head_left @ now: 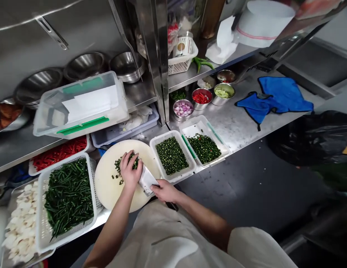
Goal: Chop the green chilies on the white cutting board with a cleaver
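On the round board (pixel 109 190), left hand (pixel 131 169) sits cupped, fingers part-spread, over chopped green chillies (pixel 117 163) beside the cleaver (pixel 147 178), right hand (pixel 165 191) closed round its handle; nick risk if the blade slips toward those fingers, spill risk if pieces get shoved past the rim.

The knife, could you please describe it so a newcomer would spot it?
Find the big round white board. Over it, the right hand grips the knife by its dark handle. Its broad metal blade sets it apart from the small green pieces by the left hand.
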A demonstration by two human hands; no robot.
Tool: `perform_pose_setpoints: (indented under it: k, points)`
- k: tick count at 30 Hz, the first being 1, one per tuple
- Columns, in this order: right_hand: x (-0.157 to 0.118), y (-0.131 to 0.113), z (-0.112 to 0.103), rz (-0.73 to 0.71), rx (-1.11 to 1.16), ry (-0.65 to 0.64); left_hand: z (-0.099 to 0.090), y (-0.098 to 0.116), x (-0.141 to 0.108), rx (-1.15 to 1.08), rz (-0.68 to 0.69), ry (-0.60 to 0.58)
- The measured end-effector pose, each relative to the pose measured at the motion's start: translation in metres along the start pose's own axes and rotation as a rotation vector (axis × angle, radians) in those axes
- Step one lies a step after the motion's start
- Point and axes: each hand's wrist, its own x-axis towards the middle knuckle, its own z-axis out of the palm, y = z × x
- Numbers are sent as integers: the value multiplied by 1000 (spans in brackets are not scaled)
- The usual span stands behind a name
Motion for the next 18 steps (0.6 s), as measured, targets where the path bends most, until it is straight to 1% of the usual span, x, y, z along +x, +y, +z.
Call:
perform_pose_setpoints:
  k: [2, 3, 4, 6, 8, 9, 10, 11, 12, 13, 14, 16, 18]
  points:
    - [-22, -4, -20, -52, -3, 50, 12, 31, 19, -23, 48, -38]
    - [-32, -5, -31, -64, -15, 101, 22, 47, 28, -52, 70, -51]
    - [-41, -5, -42, -72, -35, 159, 36, 61, 34, -92, 86, -58]
    - [-56, -5, -65, -86, -92, 283, 71, 87, 41, -209, 97, -67]
    - [-64, -3, -85, -77, -163, 406, 108, 103, 40, -351, 100, -100]
    - [-66, -1, -94, -65, -205, 468, 125, 107, 38, -413, 94, -130]
    - [-68, 1, -102, -53, -252, 534, 138, 108, 35, -461, 74, -162]
    - [-69, 4, -108, -48, -302, 600, 148, 107, 31, -496, 51, -187]
    - [-70, 7, -112, -49, -352, 661, 153, 102, 28, -520, 29, -204]
    - [-71, 11, -114, -56, -393, 711, 154, 95, 25, -536, 17, -211]
    - [-71, 15, -115, -63, -423, 742, 150, 86, 23, -543, 20, -206]
    - [-70, 22, -112, -67, -452, 749, 131, 61, 19, -526, 56, -181]
    - [-65, 24, -103, -71, -473, 701, 100, 29, 12, -441, 88, -159]
